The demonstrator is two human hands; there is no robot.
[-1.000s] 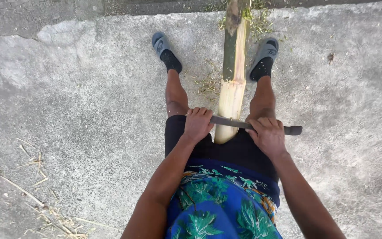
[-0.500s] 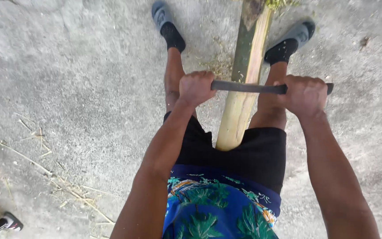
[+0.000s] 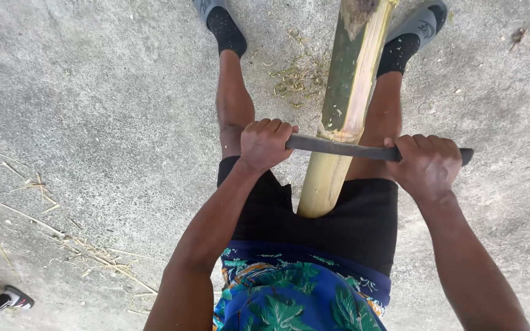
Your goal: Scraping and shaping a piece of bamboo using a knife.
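The bamboo pole (image 3: 345, 104) is dark green up top, but the side and the lower end are stripped to pale yellow. Lying across it is a dull dark grey blade (image 3: 338, 147). Below the pole are plain black shorts (image 3: 338, 227), and under those a bright blue shirt (image 3: 302, 294) with a green palm-leaf print plus little orange bits. Either side of the pole's upper end: black socks (image 3: 225, 30) in grey slides (image 3: 421, 21). The ground (image 3: 93, 92) around the pole is mottled grey concrete with straw-coloured scraps. Far lower left of the pole there's a black shoe (image 3: 16, 298) with a white and red edge.
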